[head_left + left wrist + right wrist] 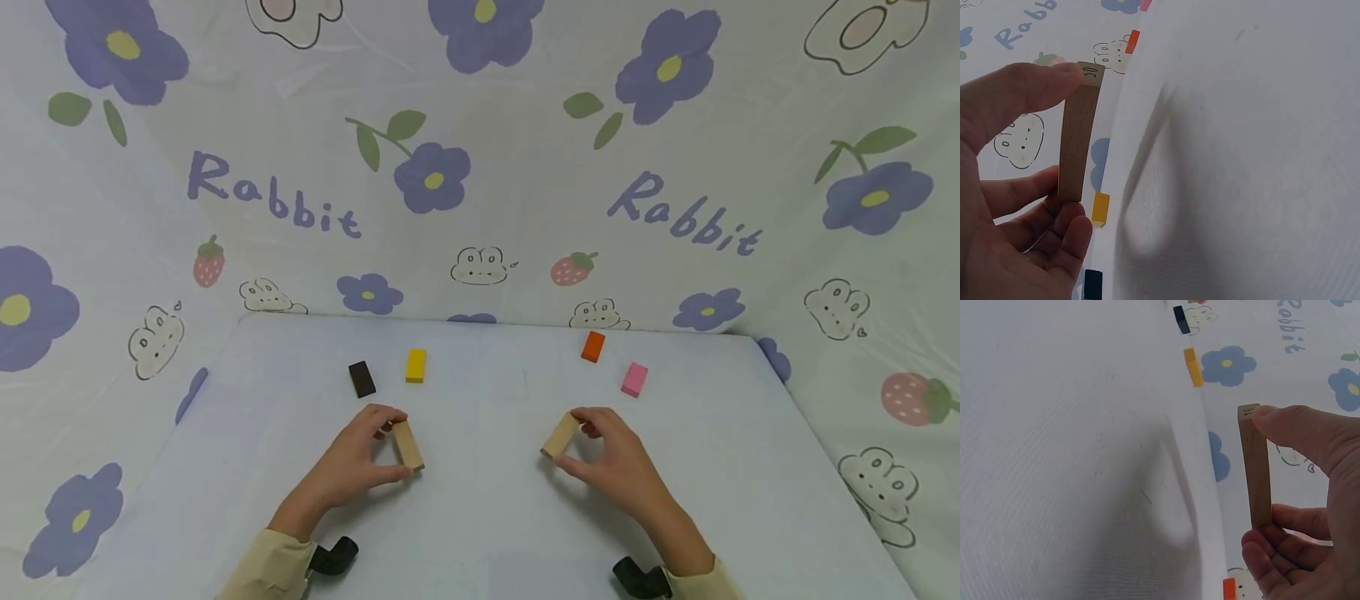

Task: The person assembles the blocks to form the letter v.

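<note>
My left hand [358,457] pinches a plain wooden block [408,445] by its two ends, thumb at the near end and fingers at the far one. In the left wrist view that wooden block [1080,137] bears a printed number on its end, beside the thumb. On the other side, my right hand [618,454] grips a second wooden block [561,435] the same way. Its marked end shows next to the thumb in the right wrist view, where the block [1256,469] appears upright. Shadows fall on the table below both hands, and the two blocks are well apart.
Beyond the left hand lie a black block [362,379] and a yellow block [416,366]. An orange block [593,347] and a pink block [634,379] lie beyond the right hand. The white table [480,500] meets a patterned cloth [525,200] at its back edge.
</note>
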Demonstrator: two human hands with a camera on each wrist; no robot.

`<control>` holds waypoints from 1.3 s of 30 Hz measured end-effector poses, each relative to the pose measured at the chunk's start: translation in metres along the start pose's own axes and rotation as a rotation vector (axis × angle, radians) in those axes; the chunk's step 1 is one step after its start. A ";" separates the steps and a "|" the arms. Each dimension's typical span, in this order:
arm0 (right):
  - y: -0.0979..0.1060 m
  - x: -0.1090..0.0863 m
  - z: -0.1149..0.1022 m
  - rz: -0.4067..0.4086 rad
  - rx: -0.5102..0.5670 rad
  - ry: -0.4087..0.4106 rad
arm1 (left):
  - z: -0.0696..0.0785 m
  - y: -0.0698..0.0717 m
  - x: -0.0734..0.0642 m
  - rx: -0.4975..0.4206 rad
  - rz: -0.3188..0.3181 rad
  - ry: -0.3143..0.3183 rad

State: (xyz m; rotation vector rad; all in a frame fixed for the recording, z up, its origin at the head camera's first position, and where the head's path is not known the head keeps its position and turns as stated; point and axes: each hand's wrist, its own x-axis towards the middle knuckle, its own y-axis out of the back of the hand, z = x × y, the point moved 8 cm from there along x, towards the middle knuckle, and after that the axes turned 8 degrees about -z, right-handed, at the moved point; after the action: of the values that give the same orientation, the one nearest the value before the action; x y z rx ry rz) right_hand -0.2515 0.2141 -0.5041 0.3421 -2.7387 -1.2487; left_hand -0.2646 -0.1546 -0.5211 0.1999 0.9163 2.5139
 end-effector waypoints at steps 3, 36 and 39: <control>-0.001 0.001 -0.002 -0.005 0.006 0.000 | 0.001 -0.002 0.000 -0.001 -0.006 0.008; -0.022 0.000 -0.034 -0.043 0.032 0.045 | 0.018 -0.005 0.004 0.000 -0.021 0.003; -0.026 0.000 -0.036 -0.043 0.030 0.040 | 0.019 -0.005 0.004 -0.009 -0.024 -0.003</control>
State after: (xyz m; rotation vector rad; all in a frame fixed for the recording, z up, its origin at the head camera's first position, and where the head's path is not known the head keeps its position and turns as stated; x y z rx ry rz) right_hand -0.2404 0.1711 -0.4998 0.4268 -2.7328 -1.1977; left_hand -0.2613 -0.1382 -0.5097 0.1890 0.9012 2.4943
